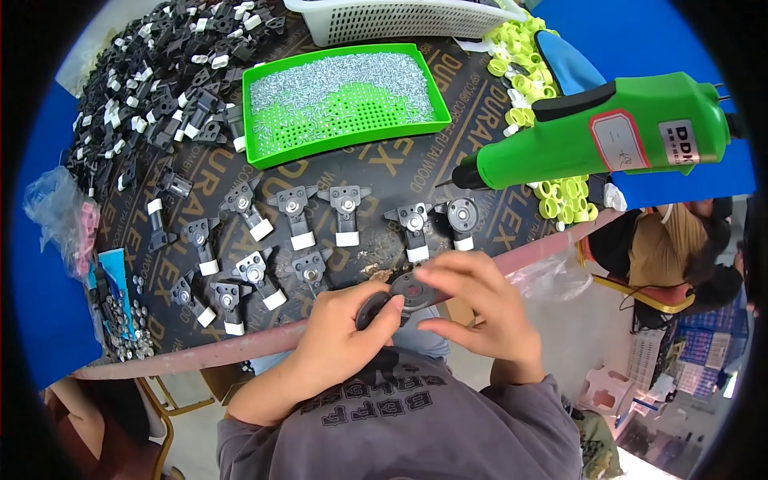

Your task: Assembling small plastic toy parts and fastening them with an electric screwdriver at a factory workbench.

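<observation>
Between the hands, close to the body, the left disc, dark and round, is being pinched by thumb and index of the left hand; it is being held tilted, long visible axis slanting forward-right. The right disc is being shown face-up just beside it; whether the two are touching cannot be told. Its far rim is being met, or nearly so, by a fingertip of the right hand; that thumb is being held apart, fingers loosely spread. Key relation: straight ahead of the right disc, a black bracket is lying on the dark table, long axis pointing back at the body, white tip nearest; right hand is being placed nearer. Just right of it, a disc-topped bracket is lying much the same way. Farther out, right, a green electric screwdriver is being held up by something unseen, bit pointing left. Beyond the brackets, silver screws are being contained by a green perforated tray.
</observation>
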`<state>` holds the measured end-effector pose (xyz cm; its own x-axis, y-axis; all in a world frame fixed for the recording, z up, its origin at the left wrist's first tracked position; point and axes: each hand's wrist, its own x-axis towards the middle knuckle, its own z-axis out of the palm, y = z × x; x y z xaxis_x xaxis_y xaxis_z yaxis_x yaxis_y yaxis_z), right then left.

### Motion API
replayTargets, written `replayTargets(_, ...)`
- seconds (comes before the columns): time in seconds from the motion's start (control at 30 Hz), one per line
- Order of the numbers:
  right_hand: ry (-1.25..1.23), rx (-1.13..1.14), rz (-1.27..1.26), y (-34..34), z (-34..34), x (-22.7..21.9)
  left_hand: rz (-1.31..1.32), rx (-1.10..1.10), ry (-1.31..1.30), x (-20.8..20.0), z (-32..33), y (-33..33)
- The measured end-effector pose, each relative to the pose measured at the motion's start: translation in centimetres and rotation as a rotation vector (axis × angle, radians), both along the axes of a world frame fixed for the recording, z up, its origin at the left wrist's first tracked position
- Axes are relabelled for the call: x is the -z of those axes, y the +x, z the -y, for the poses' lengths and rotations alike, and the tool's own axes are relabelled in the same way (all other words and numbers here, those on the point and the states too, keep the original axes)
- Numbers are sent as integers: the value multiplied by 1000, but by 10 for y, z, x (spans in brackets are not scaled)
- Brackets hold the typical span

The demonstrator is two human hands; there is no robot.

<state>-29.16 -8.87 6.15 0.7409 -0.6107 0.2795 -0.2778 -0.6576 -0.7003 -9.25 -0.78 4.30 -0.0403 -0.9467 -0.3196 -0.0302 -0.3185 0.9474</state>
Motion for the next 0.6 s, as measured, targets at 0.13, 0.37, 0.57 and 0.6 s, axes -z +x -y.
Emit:
replayTargets(0.13, -137, -44, -104, 5, 5, 0, 106, -1, -89, 7, 1, -4)
replayTargets(0.37, -179, -32, -250, 14, 19, -6, 45, 0, -51, 3, 0, 1)
replayTargets(0.57, -179, 43, -342, 19, 51, 9, -103, 121, 101, -19, -4, 17)
replayTargets(0.6, -121, 55, -372, 20, 51, 6, -75, 125, 45, -19, -6, 18)
